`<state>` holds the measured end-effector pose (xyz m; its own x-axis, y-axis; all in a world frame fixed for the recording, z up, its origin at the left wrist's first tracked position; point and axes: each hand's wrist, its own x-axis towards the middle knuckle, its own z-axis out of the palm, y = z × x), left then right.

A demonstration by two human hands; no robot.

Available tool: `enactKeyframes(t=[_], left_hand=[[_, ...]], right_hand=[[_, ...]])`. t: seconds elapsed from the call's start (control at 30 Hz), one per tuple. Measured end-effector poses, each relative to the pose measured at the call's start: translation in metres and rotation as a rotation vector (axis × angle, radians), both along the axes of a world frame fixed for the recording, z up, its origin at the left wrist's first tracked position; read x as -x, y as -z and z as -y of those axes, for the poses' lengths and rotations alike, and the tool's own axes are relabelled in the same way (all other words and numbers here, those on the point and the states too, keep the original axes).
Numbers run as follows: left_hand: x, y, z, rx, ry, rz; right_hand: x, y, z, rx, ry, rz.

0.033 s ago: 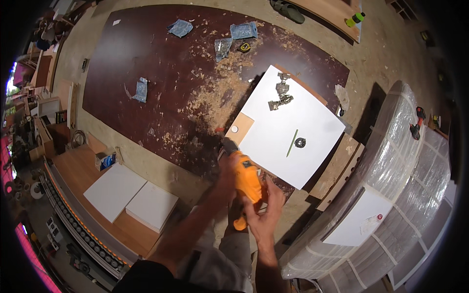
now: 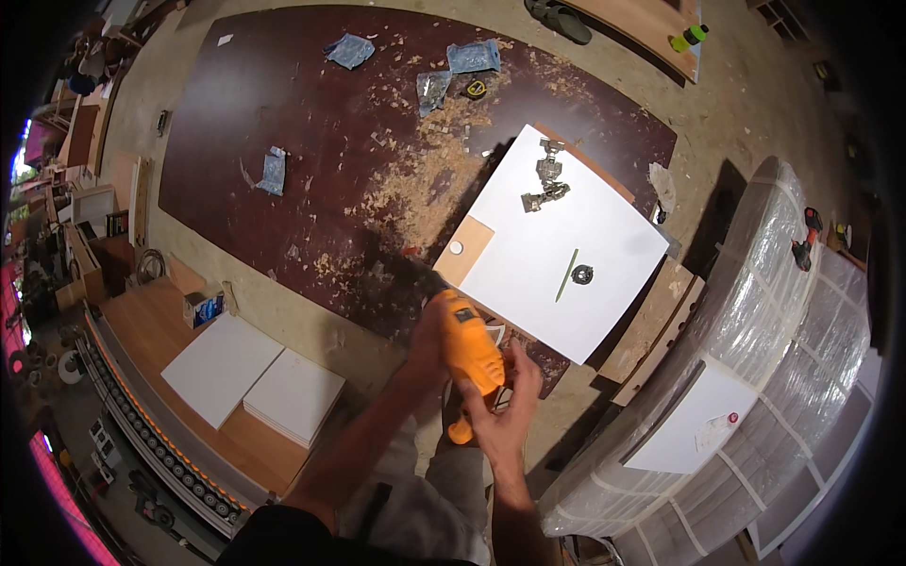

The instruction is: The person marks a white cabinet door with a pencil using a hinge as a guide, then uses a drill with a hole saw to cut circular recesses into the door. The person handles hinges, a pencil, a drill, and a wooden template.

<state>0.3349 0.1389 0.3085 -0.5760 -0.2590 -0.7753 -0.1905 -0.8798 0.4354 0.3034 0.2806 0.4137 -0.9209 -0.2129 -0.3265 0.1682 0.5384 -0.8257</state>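
Note:
Both of my hands are on an orange power drill (image 2: 475, 347). My left hand (image 2: 429, 332) is wrapped round its front part, near the dark, blurred chuck. My right hand (image 2: 508, 410) grips it farther back, by the handle. The drill's front end lies just off the near left edge of a white board (image 2: 613, 222). On that board's left corner rests a tan wooden piece (image 2: 477, 236) with a round white disc (image 2: 457, 247). Several metal hinges (image 2: 548, 170) lie toward the far end. A green pencil (image 2: 566, 275) sits beside a small round black object (image 2: 582, 274).
Wood shavings (image 2: 429, 179) cover much of the dark red sheet (image 2: 226, 141) beneath. A yellow tape measure (image 2: 475, 90) and blue plastic packets (image 2: 472, 58) lie there. White panels (image 2: 222, 368) are stacked at left. Plastic-wrapped furniture (image 2: 755, 245) stands at right.
The drill and my hands have shifted slightly left, and its front end has moved away from the wooden piece at the board's corner. The loose things on the board lie as before.

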Motion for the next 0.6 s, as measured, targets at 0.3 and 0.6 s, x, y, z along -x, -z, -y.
enactKeyframes(t=[0.3, 0.6], left_hand=[[-0.071, -0.007, 0.101, -0.454, -0.225, -0.012], [-0.067, -0.001, 0.094, -0.388, -0.107, -0.061]], right_hand=[[-0.033, 0.019, 0.068, 0.205, -0.371, 0.715], [-0.031, 0.043, 0.043, 0.846, 0.098, 1.286]])
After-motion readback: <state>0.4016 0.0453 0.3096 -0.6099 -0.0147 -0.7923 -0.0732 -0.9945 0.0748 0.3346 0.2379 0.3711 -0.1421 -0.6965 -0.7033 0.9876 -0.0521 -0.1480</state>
